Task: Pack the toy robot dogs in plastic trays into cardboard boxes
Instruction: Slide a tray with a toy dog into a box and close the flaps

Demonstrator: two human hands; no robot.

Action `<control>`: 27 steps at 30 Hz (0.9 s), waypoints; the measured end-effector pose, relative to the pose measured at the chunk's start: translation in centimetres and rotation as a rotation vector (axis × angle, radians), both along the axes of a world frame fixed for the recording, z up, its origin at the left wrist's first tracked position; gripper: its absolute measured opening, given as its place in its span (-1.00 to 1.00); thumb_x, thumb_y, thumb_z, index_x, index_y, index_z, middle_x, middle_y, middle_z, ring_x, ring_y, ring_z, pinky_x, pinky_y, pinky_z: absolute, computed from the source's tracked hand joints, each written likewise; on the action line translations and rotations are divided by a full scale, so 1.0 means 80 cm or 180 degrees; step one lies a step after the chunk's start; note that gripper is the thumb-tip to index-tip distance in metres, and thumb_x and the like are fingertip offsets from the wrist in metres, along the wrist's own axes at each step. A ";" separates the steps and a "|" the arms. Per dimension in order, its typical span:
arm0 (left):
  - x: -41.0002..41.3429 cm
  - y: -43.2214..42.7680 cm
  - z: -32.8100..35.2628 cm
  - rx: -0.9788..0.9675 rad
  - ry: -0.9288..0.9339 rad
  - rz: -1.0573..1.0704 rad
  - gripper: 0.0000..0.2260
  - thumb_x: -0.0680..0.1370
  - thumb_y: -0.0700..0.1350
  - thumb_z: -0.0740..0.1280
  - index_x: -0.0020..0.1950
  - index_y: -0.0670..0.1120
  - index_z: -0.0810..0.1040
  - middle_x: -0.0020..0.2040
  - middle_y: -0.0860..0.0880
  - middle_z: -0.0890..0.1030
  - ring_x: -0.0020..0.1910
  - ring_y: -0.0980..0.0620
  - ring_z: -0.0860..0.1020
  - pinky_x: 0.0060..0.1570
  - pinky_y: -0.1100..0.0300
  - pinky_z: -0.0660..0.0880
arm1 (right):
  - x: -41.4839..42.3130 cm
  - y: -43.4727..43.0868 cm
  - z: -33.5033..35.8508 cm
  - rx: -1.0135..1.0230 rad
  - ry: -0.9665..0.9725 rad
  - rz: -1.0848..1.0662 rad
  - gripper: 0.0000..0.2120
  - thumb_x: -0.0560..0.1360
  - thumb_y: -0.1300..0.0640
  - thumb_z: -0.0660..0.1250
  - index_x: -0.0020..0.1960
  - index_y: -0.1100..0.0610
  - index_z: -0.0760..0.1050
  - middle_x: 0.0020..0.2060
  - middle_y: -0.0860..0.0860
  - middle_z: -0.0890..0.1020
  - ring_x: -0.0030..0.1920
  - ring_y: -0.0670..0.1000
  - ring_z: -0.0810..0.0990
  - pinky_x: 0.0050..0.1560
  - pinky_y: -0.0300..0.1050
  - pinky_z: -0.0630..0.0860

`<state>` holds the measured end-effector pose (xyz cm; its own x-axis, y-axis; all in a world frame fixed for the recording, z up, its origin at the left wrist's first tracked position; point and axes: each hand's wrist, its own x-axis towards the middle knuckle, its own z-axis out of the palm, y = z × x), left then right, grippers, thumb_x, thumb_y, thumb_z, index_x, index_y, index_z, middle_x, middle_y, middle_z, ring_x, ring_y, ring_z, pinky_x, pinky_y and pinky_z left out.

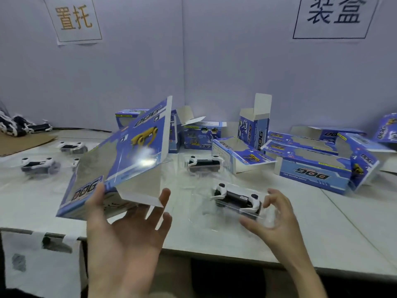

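Observation:
My left hand (126,224) holds a blue cardboard box (120,155) tilted up above the table's front edge, thumb on its printed face and fingers spread under its open end. My right hand (272,216) grips the near end of a clear plastic tray (255,214) that carries a white and black toy robot dog (236,196), just right of the box's open end. Another trayed dog (203,162) lies further back in the middle, and more trayed dogs (37,164) lie at the left.
Several empty blue boxes (313,166) lie and stand at the back and right, one upright with its flap open (254,127). Loose dogs (19,125) are piled on brown cardboard at the far left. The white table's front edge (214,252) runs below my hands.

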<state>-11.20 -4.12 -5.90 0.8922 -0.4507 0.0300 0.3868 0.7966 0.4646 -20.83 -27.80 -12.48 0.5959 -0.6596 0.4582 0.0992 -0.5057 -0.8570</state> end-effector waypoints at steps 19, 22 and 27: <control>-0.017 -0.050 0.002 0.1238 -0.0784 -0.0511 -0.44 0.42 0.37 0.24 0.24 0.06 0.64 0.13 -0.08 0.64 -0.03 -0.06 0.59 0.00 0.02 0.44 | -0.078 0.031 0.084 -0.0482 -0.1202 0.0384 -0.45 0.13 -0.02 0.56 -0.03 0.06 0.35 0.47 0.01 0.38 0.46 0.03 0.40 0.48 0.08 0.28; -0.014 -0.046 0.003 0.1202 -0.0779 -0.0588 -0.45 0.43 0.38 0.21 0.24 0.09 0.64 0.18 -0.06 0.65 0.02 -0.06 0.62 0.03 -0.02 0.43 | -0.071 0.038 0.082 -0.0802 -0.1075 0.0220 -0.46 0.17 -0.08 0.58 0.00 -0.05 0.36 0.48 -0.02 0.35 0.49 0.03 0.36 0.47 0.00 0.29; -0.011 -0.046 -0.001 0.1301 -0.0752 -0.0598 -0.38 0.33 0.36 0.27 0.20 0.00 0.65 0.10 -0.09 0.64 0.01 -0.05 0.63 0.04 -0.03 0.42 | -0.061 0.049 0.080 -0.0919 -0.0908 0.0132 -0.47 0.16 -0.12 0.58 -0.01 -0.17 0.35 0.49 -0.10 0.31 0.52 -0.06 0.28 0.44 -0.14 0.29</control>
<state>-12.07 -7.81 -5.99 0.7847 -0.6198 0.0089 0.3527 0.4583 0.8158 -25.67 -23.90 -6.06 0.4414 -0.4577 0.7718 0.3377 -0.7121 -0.6155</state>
